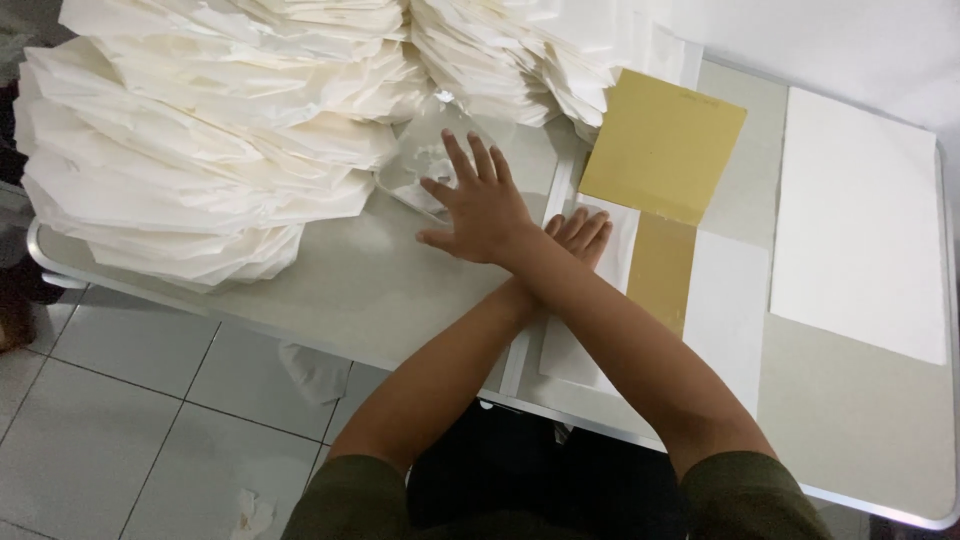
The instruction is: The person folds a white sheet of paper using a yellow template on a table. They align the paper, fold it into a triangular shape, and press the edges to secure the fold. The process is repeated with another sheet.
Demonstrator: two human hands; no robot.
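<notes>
Reaching across mid-frame, the right hand lies flat, fingers spread, on a thin floppy paper sheet; the left hand, flat too, holds nothing.

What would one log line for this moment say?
arms crossed | right hand flat, fingers spread, at clear plastic piece | left hand flat on white sheet beside yellow card | white paper stacks behind
</notes>
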